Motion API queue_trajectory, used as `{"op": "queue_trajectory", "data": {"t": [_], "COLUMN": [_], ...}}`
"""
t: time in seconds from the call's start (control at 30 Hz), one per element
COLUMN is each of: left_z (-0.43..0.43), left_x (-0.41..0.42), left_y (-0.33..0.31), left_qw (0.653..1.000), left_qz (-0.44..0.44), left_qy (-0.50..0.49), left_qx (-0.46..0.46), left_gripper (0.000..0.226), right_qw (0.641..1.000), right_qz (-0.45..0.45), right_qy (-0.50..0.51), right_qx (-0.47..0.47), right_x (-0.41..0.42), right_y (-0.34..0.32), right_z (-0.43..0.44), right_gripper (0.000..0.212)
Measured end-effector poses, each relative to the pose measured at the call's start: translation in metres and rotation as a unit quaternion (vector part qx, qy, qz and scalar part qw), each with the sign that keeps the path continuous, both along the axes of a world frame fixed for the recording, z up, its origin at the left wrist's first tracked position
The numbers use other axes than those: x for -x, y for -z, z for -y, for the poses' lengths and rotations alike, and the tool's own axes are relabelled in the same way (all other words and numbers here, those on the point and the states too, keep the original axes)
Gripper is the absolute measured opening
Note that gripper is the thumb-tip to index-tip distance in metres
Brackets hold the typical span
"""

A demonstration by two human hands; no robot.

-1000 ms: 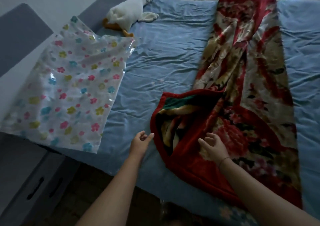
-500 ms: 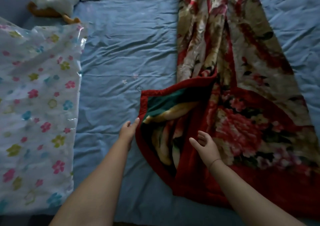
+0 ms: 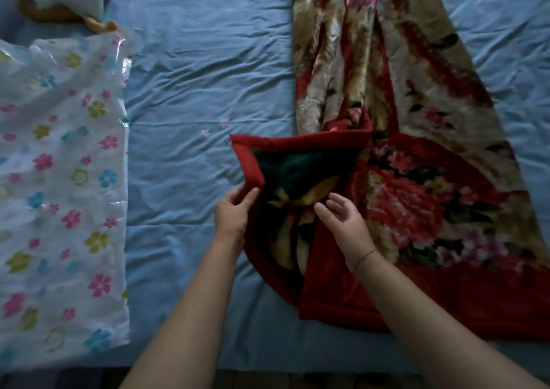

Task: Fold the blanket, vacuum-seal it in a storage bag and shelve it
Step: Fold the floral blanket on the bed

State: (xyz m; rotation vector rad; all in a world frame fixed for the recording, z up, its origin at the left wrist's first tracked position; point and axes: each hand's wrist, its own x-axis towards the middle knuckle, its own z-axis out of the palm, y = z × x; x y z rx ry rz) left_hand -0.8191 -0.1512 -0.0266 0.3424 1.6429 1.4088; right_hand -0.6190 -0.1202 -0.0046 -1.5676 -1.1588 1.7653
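Folding underway: left hand (image 3: 233,213) pinches the blanket (image 3: 401,210) hem; right hand (image 3: 342,219) hovers beside, fingers loose. Next: grip both edges.

no readable text, labels or numbers anywhere

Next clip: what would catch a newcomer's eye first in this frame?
A red floral blanket lies in a long strip on the right of the blue bed sheet, its near-left corner turned back. The left hand pinches its red border there; the right hand hovers open over the fold. A flower-printed storage bag lies at the left.
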Motion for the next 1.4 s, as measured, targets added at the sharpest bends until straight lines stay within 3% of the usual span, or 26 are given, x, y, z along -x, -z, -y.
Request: {"op": "queue_trajectory", "data": {"t": [0.1, 0.2, 0.3, 0.33, 0.4, 0.5, 0.6, 0.7, 0.77, 0.8, 0.93, 1.03, 1.1, 1.2, 1.27, 1.4], "left_z": [0.012, 0.025, 0.038, 0.041, 0.047, 0.055, 0.053, 0.049, 0.050, 0.052, 0.068, 0.086, 0.094, 0.092, 0.091, 0.097], "left_x": [-0.036, -0.069, -0.092, -0.098, -0.113, -0.143, -0.161, -0.169, -0.179, -0.186, -0.233, -0.288, -0.323, -0.343, -0.337, -0.312], "left_y": [-0.044, -0.063, -0.066, -0.065, -0.065, -0.073, -0.072, -0.064, -0.059, -0.054, -0.036, -0.015, -0.014, -0.012, 0.002, 0.017], "left_qw": [0.991, 0.972, 0.976, 0.978, 0.975, 0.944, 0.873, 0.818, 0.804, 0.802, 0.806, 0.824, 0.825, 0.830, 0.838, 0.846], "left_qz": [0.010, 0.034, 0.049, 0.029, 0.018, 0.188, 0.407, 0.488, 0.479, 0.471, 0.451, 0.456, 0.462, 0.441, 0.401, 0.343], "left_qy": [0.137, 0.231, 0.195, 0.177, 0.139, 0.104, -0.014, -0.183, -0.251, -0.267, -0.270, -0.252, -0.246, -0.252, -0.276, -0.323], "left_qx": [-0.009, 0.021, 0.083, 0.109, 0.171, 0.252, 0.267, 0.244, 0.247, 0.254, 0.270, 0.222, 0.213, 0.229, 0.246, 0.250], "left_gripper": [0.019, 0.019, 0.041, 0.044, 0.045, 0.054, 0.069, 0.079, 0.069, 0.064, 0.062, 0.048, 0.045, 0.039, 0.042, 0.052], "right_qw": [0.999, 0.997, 0.989, 0.986, 0.980, 0.971, 0.961, 0.960, 0.963, 0.967, 0.967, 0.961, 0.966, 0.966, 0.962, 0.959], "right_qz": [-0.047, -0.004, 0.033, 0.027, -0.008, -0.033, -0.042, -0.050, -0.049, -0.045, -0.070, -0.068, -0.009, 0.104, 0.157, 0.118], "right_qy": [0.011, 0.066, 0.136, 0.159, 0.200, 0.238, 0.270, 0.271, 0.256, 0.241, 0.235, 0.267, 0.259, 0.220, 0.188, 0.207], "right_qx": [-0.010, -0.046, -0.048, -0.033, -0.001, -0.010, -0.028, -0.043, -0.065, -0.074, -0.074, -0.026, 0.012, 0.086, 0.119, 0.151], "right_x": [0.026, 0.037, 0.025, 0.018, 0.002, -0.029, -0.074, -0.128, -0.174, -0.197, -0.297, -0.376, -0.412, -0.430, -0.424, -0.410], "right_y": [-0.034, -0.054, -0.057, -0.060, -0.069, -0.087, -0.094, -0.102, -0.107, -0.110, -0.117, -0.097, -0.069, -0.014, 0.016, 0.038], "right_z": [-0.009, -0.019, -0.023, -0.021, -0.013, 0.002, 0.011, 0.017, 0.021, 0.024, 0.039, 0.051, 0.051, 0.043, 0.032, 0.019], "right_gripper": [0.073, 0.064, 0.014, 0.007, 0.013, 0.005, 0.013, 0.044, 0.069, 0.072, 0.044, 0.057, 0.063, 0.043, 0.048, 0.044]}}
